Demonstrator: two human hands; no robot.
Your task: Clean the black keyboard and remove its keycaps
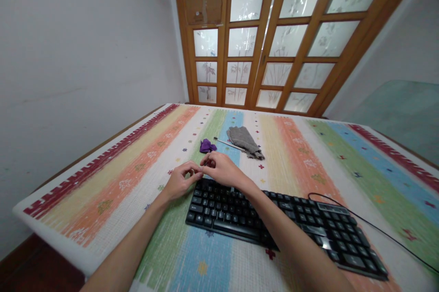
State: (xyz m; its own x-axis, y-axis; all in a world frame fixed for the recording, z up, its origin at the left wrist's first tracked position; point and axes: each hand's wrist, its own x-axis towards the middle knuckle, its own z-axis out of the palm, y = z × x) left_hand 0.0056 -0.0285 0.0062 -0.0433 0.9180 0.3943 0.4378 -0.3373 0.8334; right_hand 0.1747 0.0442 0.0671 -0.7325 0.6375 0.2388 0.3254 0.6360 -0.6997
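Note:
A black computer keyboard (233, 219) lies at a slant on the striped tablecloth. Over its upper left corner my left hand (182, 178) and my right hand (221, 168) meet with their fingertips close together. Both hands have thumb and fingers drawn into a pinch. Whatever lies between the fingers is too small or hidden to make out. My right forearm crosses above the keyboard and covers part of its keys. Just beyond the hands sits a crumpled purple cloth (207, 146). Beside it lies a thin pale stick with a dark tip, like a toothbrush (228, 144), its other end against a folded grey cloth (245, 140).
The keyboard's black cable (370, 221) runs off to the right over the tablecloth (137, 182). A white wall (89, 54) stands on the left. Wooden doors with glass panes (240, 40) are behind the table, and a pale green rounded panel (404, 114) is at right.

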